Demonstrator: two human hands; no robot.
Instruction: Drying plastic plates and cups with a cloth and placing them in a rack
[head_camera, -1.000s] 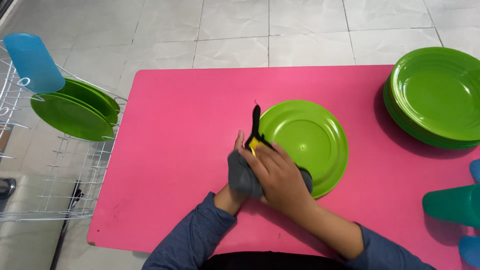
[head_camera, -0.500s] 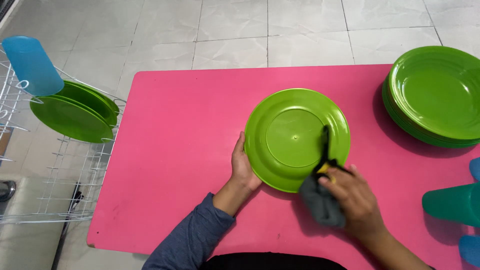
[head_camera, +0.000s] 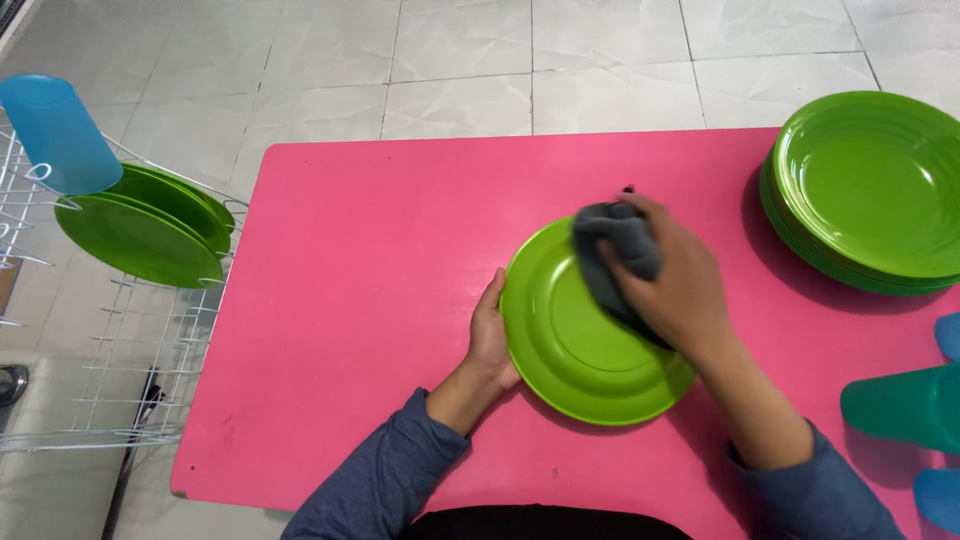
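Observation:
A green plate lies on the pink table in front of me. My left hand grips its left rim. My right hand presses a crumpled grey cloth onto the plate's upper right part. The cloth and hand hide that side of the plate.
A stack of green plates sits at the table's far right. A dark green cup and blue cups stand at the right edge. Left of the table, a white wire rack holds green plates and a blue cup.
My right hand with the cloth has moved from the plate's lower right rim up onto its upper right surface. My left hand keeps hold of the left rim.

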